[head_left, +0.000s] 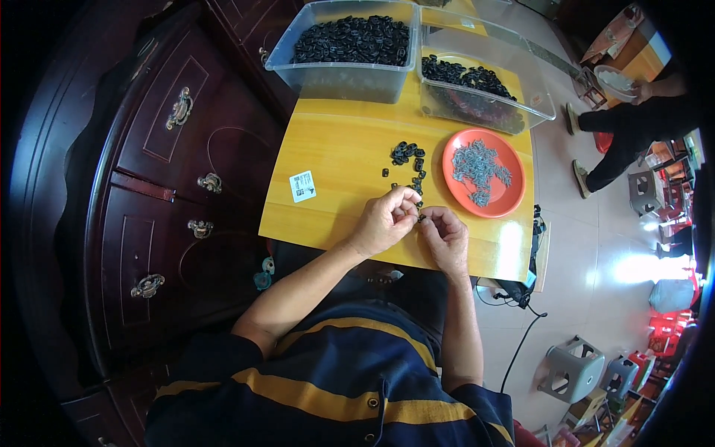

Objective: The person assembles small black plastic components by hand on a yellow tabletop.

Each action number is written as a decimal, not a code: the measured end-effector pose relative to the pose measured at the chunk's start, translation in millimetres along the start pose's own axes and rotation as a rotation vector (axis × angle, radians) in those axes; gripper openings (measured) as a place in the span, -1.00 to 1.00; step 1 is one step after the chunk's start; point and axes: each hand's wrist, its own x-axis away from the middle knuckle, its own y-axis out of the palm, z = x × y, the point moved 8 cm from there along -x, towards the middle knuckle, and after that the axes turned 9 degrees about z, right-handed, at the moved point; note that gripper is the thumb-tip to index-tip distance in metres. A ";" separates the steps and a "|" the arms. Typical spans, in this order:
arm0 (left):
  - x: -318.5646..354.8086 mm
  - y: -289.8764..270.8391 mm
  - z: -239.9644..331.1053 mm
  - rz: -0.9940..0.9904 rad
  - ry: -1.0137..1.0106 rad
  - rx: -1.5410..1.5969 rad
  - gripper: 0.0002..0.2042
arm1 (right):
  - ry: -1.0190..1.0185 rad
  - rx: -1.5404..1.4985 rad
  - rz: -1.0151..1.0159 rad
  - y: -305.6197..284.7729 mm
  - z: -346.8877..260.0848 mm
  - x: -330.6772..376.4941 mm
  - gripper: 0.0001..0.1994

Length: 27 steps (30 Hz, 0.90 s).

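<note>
Close together over the near edge of the yellow table (pixel 328 134), my left hand (pixel 389 221) and my right hand (pixel 447 237) are both closed in a pinch. A small black plastic piece (pixel 421 218) shows at the right fingertips. What the left fingers hold, if anything, is hidden behind them. Just beyond my hands lies a loose group of similar black pieces (pixel 404 151), trailing toward my left fingertips. To their right, an orange-red plate (pixel 450 186) holds a heap of small grey metal pins or screws (pixel 478 165).
Two clear plastic bins of black pieces stand at the far side, one left (pixel 342 80) and one right (pixel 540 104). A white printed card (pixel 302 186) lies on the left. Dark wooden drawers (pixel 179 186) border the table. A person (pixel 625 127) carries a bowl; a grey stool (pixel 573 369) stands right.
</note>
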 end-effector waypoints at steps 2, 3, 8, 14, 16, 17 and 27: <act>0.0 -0.4 1.6 0.003 0.009 -0.014 -0.73 | 0.000 0.001 -0.001 0.1 0.6 0.4 -0.89; 0.0 -0.5 1.2 0.010 0.012 -0.023 -0.73 | -0.002 0.003 -0.001 -0.3 1.0 0.5 -0.88; 0.9 -3.1 -2.3 0.022 -0.038 -0.038 -0.71 | -0.025 0.020 0.035 -2.2 1.4 -0.8 -0.89; -0.2 -1.5 0.5 0.012 -0.023 -0.021 -0.72 | -0.025 -0.006 0.049 -1.5 0.2 -0.8 -0.90; -0.5 0.3 5.1 -0.008 0.015 -0.076 -0.73 | -0.025 -0.001 0.051 -1.4 -0.5 -1.2 -0.90; -0.7 0.5 6.3 -0.007 0.015 -0.076 -0.73 | -0.033 -0.001 0.052 -0.9 -2.0 -1.3 -0.90; -5.8 -1.9 6.5 -0.084 0.013 -0.033 -0.70 | -0.017 -0.038 0.021 -0.8 0.3 -1.0 -0.86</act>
